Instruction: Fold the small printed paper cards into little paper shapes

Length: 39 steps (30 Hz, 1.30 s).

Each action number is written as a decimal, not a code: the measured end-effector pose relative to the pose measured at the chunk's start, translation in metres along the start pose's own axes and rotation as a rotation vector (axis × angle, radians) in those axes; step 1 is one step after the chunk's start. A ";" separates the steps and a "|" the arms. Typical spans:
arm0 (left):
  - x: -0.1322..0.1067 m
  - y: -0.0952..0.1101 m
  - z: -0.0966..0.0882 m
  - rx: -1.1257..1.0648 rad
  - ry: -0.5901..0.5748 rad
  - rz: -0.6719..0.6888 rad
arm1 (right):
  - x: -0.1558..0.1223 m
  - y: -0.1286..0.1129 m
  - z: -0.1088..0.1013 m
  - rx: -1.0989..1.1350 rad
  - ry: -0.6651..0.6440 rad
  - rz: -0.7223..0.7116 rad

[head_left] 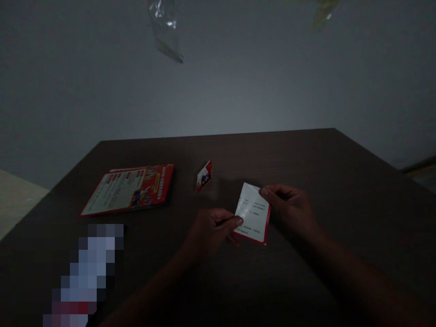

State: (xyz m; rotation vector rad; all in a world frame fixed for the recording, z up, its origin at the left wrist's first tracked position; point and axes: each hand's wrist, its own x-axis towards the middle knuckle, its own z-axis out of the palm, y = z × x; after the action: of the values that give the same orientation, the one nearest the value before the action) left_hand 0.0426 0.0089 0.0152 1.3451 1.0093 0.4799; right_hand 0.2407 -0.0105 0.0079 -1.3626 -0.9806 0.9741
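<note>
Between my two hands is a white card [254, 211] with a red edge and lines of dark print, held tilted above the table. My left hand [213, 229] pinches its lower left side between thumb and fingers. At the upper right corner, my right hand [289, 204] grips it with the thumb on top. Beyond my left hand, a small red-and-white folded card [204, 176] stands tilted on the table. The print on the held card is too small and dim to read.
A dark wooden table [272, 150] stands against a grey wall. On its left lies a red printed booklet or flat box [136, 190]. A blurred-out object [85, 272] is at the lower left. A clear plastic bag [166, 32] hangs on the wall, with something yellowish [323, 13] at the top right.
</note>
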 end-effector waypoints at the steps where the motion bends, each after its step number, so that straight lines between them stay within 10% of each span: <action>1: 0.000 -0.002 0.000 -0.007 -0.016 -0.004 | 0.000 0.000 0.000 0.014 0.004 0.006; 39: -0.003 -0.010 -0.001 0.082 -0.019 0.083 | 0.003 0.010 -0.004 0.069 0.003 0.018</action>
State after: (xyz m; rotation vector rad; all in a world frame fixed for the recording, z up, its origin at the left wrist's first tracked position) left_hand 0.0379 0.0052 0.0072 1.4669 0.9697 0.4913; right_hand 0.2456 -0.0093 -0.0024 -1.3177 -0.9255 1.0099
